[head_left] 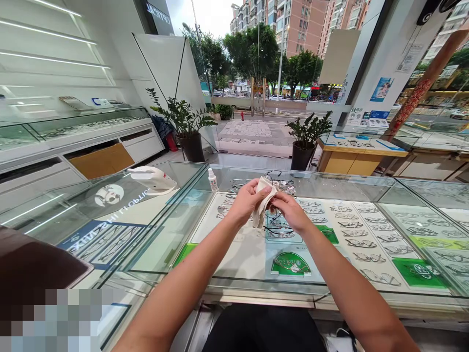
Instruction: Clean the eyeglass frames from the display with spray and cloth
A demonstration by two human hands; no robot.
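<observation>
Over the glass display counter (pixel 252 288), my left hand (pixel 246 199) is closed on a pale cleaning cloth (pixel 259 211), its thumb pressing on the folded top. The cloth's loose end hangs below the fingers. Close beside it on the right, my right hand (pixel 289 209) is closed in a pinch at a pair of eyeglasses, mostly covered by the cloth and fingers. Dark thin curved ends of the eyeglasses (pixel 274 173) poke out above the cloth. A small white bottle (pixel 212 180) stands upright on the counter, left of my hands.
Rows of glasses (pixel 361 243) lie inside the counter under the glass. A white rounded device (pixel 154 180) rests on the left counter. Potted plants (pixel 191 142) stand beyond, before the glass front. At lower left is a dark brown object (pixel 36 259).
</observation>
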